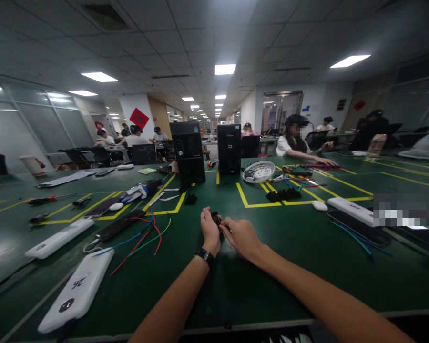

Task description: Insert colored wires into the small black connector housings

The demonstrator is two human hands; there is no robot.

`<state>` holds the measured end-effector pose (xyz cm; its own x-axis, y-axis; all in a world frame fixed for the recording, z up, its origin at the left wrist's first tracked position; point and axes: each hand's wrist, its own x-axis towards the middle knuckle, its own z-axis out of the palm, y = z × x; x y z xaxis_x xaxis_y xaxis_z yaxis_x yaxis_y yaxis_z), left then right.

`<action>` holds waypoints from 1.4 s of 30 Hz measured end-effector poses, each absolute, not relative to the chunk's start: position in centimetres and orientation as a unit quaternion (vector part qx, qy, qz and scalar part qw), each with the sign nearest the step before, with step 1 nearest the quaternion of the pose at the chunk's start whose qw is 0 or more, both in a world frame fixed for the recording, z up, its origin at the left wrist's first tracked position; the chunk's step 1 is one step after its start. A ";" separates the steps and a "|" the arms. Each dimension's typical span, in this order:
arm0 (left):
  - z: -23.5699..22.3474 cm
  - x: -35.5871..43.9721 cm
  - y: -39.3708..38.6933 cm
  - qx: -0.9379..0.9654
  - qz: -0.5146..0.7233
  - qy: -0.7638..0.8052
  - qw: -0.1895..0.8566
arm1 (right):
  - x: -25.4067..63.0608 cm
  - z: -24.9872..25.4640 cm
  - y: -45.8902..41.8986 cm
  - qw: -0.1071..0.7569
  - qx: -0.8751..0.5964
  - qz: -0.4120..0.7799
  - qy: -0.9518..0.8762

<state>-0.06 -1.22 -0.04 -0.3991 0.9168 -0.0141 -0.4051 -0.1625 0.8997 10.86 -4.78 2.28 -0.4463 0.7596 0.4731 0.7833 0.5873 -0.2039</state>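
Note:
Over the green table, my left hand (pixel 210 230) is closed around a small black part (pixel 215 218), whose kind I cannot make out. My right hand (pixel 242 237) meets it from the right, thumb and fingers pinched at the part's lower edge. Fingers hide most of the part. Beyond my hands lies a small black piece (pixel 190 199). A row of similar dark pieces (pixel 283 195) sits farther right, inside yellow tape lines. Left of my hands, red, blue and green wires (pixel 148 238) lie loose on the table.
Two black computer towers (pixel 188 155) stand ahead, with a white basket (pixel 259 172) right of them. White power banks (pixel 77 290) lie at left, another (pixel 352 211) at right. A screwdriver (pixel 48 199) is far left. Across the table, a co-worker's hand (pixel 325 161) rests among wires.

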 end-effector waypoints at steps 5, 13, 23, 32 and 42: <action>0.7 -0.5 -1.9 0.299 0.672 0.419 0.533 | 12.1 1.9 -3.9 0.316 -0.401 0.042 -0.859; 1.2 -1.3 -2.5 0.424 0.670 0.439 0.422 | 12.5 2.0 -4.0 0.334 -0.386 0.070 -0.857; 1.2 -1.4 -1.8 0.489 0.630 0.401 0.450 | 13.9 4.0 -3.4 0.267 -0.399 -0.007 -0.877; 0.6 -1.2 -1.6 0.271 0.658 0.433 0.553 | 10.7 0.6 -4.4 0.368 -0.416 0.072 -0.829; 1.8 -1.3 -2.5 0.472 0.656 0.405 0.427 | 14.3 4.7 -3.8 0.236 -0.362 -0.063 -0.900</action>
<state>-1.28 -2.52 1.75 -0.1900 0.9433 0.2724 -0.1788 -0.3060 0.9351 14.34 -3.83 4.71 -0.6268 0.6213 0.4702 0.6805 0.7304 -0.0580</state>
